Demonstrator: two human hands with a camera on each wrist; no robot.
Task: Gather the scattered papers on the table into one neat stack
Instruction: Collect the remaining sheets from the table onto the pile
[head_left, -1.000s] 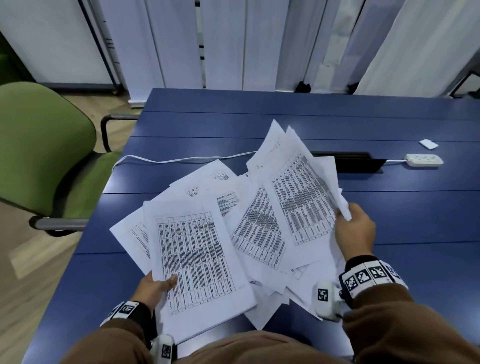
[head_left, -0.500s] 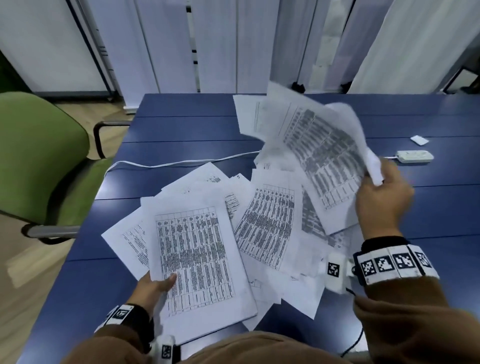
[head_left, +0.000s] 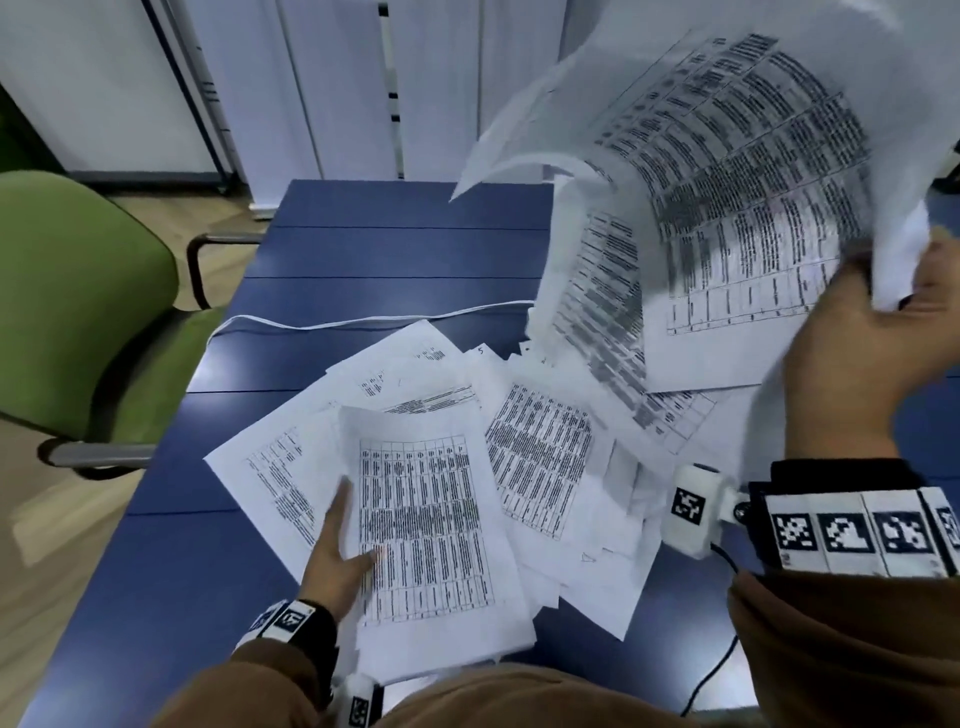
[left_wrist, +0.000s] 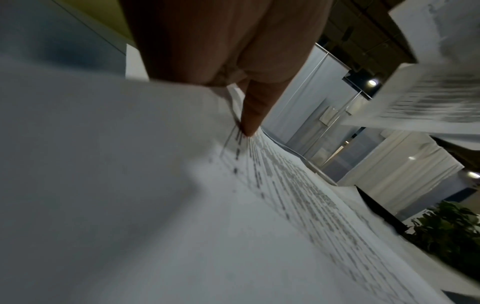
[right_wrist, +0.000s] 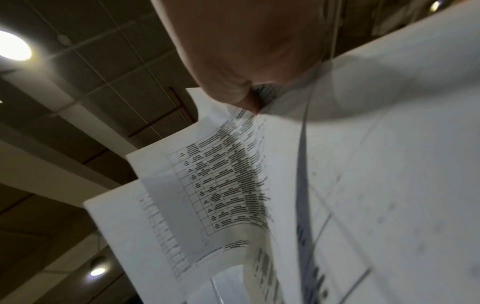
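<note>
White printed sheets lie scattered (head_left: 540, 467) across the near middle of the blue table (head_left: 395, 249). My right hand (head_left: 872, 332) pinches a bundle of several sheets (head_left: 727, 208) by one corner and holds it high above the table's right side, curling in the air. From the right wrist the same lifted sheets (right_wrist: 223, 185) hang below the thumb. My left hand (head_left: 337, 551) rests on the nearest pile (head_left: 426, 530), thumb on the top printed page and fingers along its left edge; a fingertip (left_wrist: 249, 127) presses the paper.
A green office chair (head_left: 78, 312) stands close against the table's left edge. A white cable (head_left: 363, 319) runs across the table behind the papers. White panels (head_left: 311, 78) stand behind the table. A black cord (head_left: 711, 670) hangs near my right sleeve.
My right hand has lifted its bundle of sheets off the table, up and to the right. My left hand has slid further forward along the near pile.
</note>
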